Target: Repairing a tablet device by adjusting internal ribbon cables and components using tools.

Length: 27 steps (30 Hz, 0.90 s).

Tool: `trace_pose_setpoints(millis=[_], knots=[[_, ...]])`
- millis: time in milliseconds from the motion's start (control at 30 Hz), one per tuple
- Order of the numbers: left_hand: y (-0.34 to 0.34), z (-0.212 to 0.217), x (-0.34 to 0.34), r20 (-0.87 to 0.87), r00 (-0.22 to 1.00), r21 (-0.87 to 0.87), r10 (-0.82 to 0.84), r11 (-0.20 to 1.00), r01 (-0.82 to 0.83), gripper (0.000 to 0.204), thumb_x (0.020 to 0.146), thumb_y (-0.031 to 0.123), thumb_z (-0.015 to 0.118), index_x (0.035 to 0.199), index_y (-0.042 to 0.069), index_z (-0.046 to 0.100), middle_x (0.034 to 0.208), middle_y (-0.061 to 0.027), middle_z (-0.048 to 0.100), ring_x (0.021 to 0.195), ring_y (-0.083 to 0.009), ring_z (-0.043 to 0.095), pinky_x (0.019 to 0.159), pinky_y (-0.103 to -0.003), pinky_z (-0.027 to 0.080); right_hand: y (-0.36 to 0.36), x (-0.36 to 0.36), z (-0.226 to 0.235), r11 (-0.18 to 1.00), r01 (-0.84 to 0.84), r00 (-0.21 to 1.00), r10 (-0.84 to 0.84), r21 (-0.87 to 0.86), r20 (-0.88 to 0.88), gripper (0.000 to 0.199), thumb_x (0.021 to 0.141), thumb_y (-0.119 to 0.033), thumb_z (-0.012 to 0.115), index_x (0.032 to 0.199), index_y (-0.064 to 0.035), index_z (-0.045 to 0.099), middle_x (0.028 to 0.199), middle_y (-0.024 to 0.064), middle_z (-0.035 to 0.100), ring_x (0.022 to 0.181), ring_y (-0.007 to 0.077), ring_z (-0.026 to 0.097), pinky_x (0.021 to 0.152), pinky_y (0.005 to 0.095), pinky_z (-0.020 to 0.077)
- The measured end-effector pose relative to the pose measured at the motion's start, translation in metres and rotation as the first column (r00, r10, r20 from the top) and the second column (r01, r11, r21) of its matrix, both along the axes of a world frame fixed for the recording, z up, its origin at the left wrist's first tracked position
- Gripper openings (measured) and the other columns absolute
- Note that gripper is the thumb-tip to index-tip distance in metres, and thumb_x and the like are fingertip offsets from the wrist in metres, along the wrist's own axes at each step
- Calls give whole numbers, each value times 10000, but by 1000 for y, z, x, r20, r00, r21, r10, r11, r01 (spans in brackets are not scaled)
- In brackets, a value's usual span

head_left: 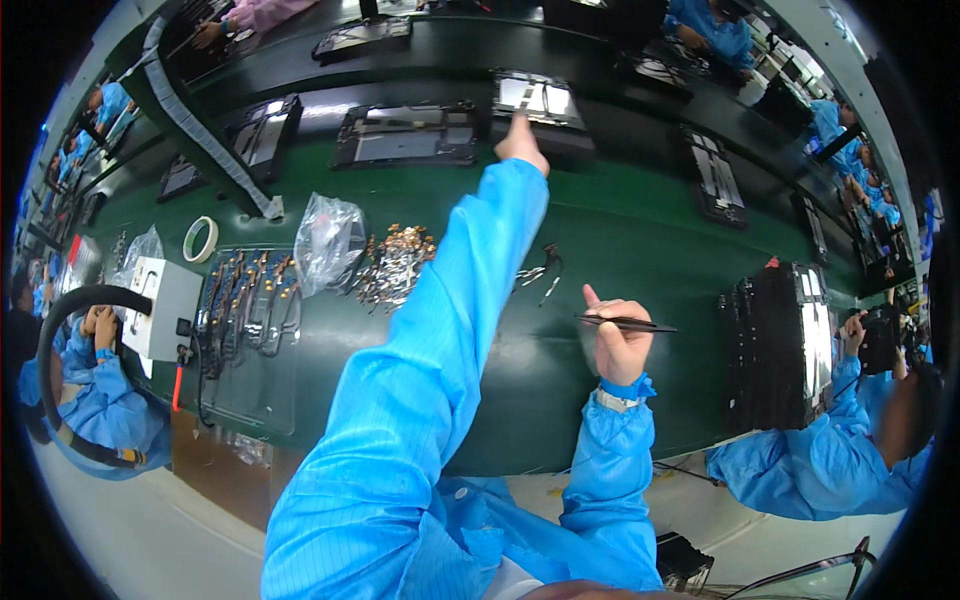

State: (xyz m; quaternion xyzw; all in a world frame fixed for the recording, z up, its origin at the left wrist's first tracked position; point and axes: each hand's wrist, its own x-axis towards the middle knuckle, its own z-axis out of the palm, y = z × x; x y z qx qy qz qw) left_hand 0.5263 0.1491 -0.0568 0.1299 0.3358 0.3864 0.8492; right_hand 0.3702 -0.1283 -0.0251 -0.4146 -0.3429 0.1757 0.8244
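My left arm stretches across the bench, and my left hand (522,148) is at the near edge of a flat tablet-like device (548,103) with a bright panel. Its fingers look closed on that edge, though the fingertips are partly hidden. Above the near part of the bench, my right hand (622,338) holds a pair of dark tweezers (640,325), lying nearly level and pointing right. Just beyond the right hand are a few loose small cables (545,272). A heap of small metallic and copper-coloured parts (398,262) lies left of my left forearm.
More flat devices (405,135) lie along the far strip. At right stands a stack of dark panels (770,350). To the left are a clear bag (330,243), a tape roll (200,240), a tray of cables (250,370) and a white box (163,310). Co-workers (800,450) sit on both sides.
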Motion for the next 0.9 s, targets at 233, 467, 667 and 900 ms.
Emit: trace_pose_setpoints(millis=[233,467,667,900], knots=[[-3,42,-39,-554,810,367,194,930,28,443,680,199,701,943,-129,561,986,-209,601,819,-284,597,719,-375,479,-8,0,2,998,29,1000,-29,-51,0,118,737,18,617,848,-7,583,821,102,613,793,204,607,1015,511,263],[13,71,-116,81,997,166,-15,986,2,309,688,90,684,919,-74,563,890,-124,610,770,-223,596,721,-351,485,-7,8,3,988,99,990,-87,120,-107,114,779,-36,603,880,-17,554,829,103,598,722,214,591,963,520,338],[-3,96,-329,-142,889,223,-435,861,457,236,784,193,608,940,18,586,841,-93,636,709,-210,622,672,-344,520,-44,17,12,948,95,995,-98,304,-3,187,786,-173,652,875,-46,548,868,72,596,866,204,580,979,556,326],[-58,66,-477,-360,766,64,-533,805,590,278,787,124,590,1023,-20,554,903,-110,631,761,-188,633,695,-307,537,-48,-47,14,995,-42,999,43,90,-15,101,797,-50,592,883,-21,548,851,93,584,793,209,576,1010,557,261]])
